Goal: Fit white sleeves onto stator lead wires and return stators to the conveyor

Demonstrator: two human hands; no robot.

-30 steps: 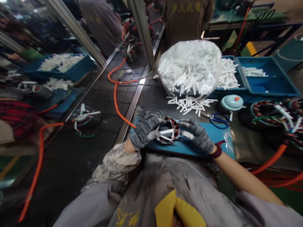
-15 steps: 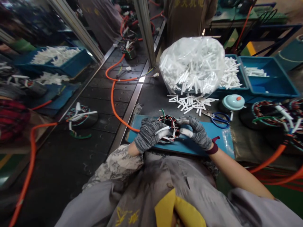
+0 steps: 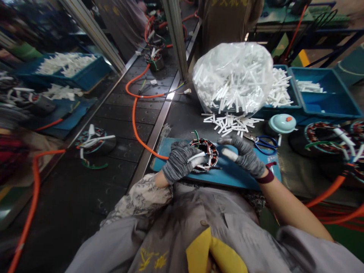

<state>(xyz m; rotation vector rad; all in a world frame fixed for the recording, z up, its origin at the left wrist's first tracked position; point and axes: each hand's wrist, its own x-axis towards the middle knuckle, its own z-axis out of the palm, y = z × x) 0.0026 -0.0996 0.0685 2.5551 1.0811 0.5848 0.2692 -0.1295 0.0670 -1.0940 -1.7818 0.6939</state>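
1. The gloved left hand (image 3: 179,163) is closed around a thin white insulating sleeve (image 3: 198,156), pressing it against the small round copper-wound stator (image 3: 205,153).
2. The stator lies flat on the blue mat (image 3: 241,176) on the tabletop; the sleeve's long axis runs left to right, its far end rising slightly over the windings.
3. The gloved right hand (image 3: 246,156) hovers loosely curled just beside the stator, apparently holding nothing.
4. The step looks like sleeving a lead wire; next comes a fine pinch to seat it.

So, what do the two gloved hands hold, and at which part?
The left hand grips the stator at its left rim, with a white sleeve by its fingers. The right hand holds nothing.
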